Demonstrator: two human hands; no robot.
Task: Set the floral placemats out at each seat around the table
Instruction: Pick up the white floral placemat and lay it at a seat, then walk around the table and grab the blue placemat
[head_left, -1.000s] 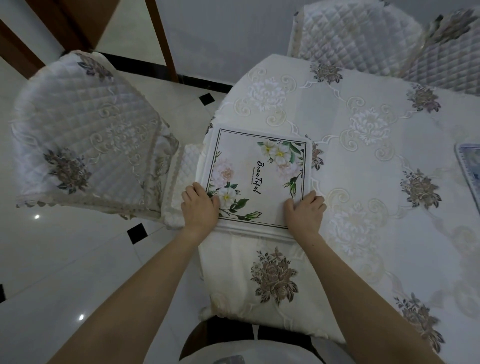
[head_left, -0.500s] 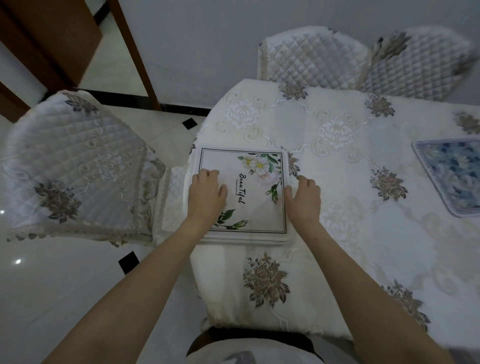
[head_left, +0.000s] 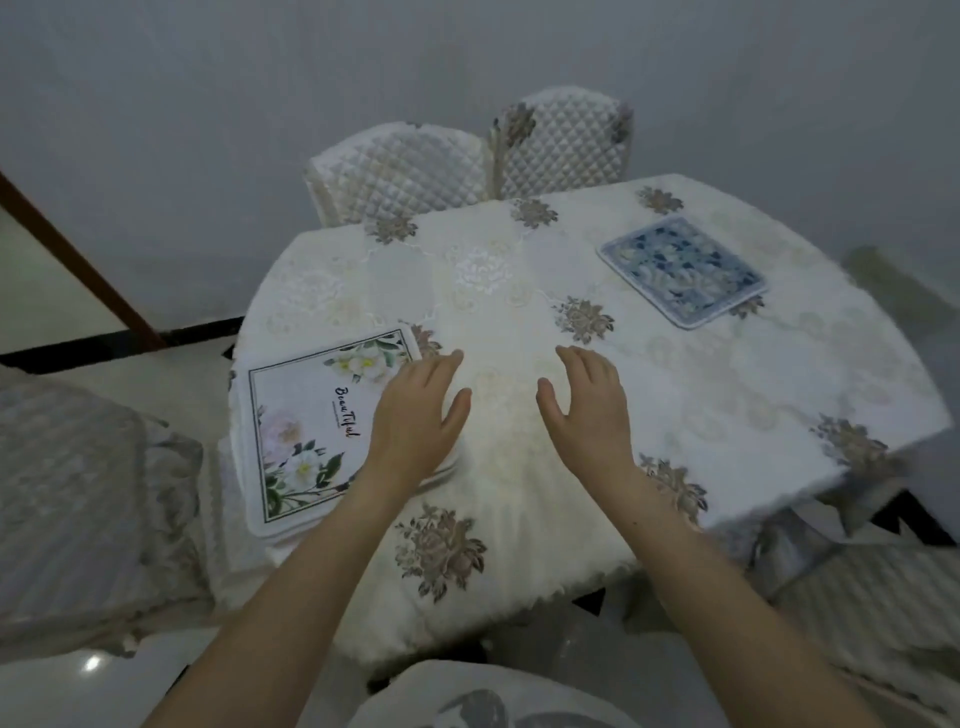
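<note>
A white floral placemat printed "Beautiful" lies at the table's left edge, in front of the left chair; more layers seem to lie under it. My left hand hovers open over its right edge, fingers spread, holding nothing. Just to the right, my right hand is open above the bare tablecloth. A blue floral placemat lies flat at the far right of the table.
Two quilted white chairs stand at the table's far side against the grey wall. Another quilted chair is close on the left, and one at the lower right. A brown door frame leans in at the left.
Both hands have lifted off the white placemat and shifted right, over the cloth. The view has swung right, bringing the whole blue placemat into sight.
</note>
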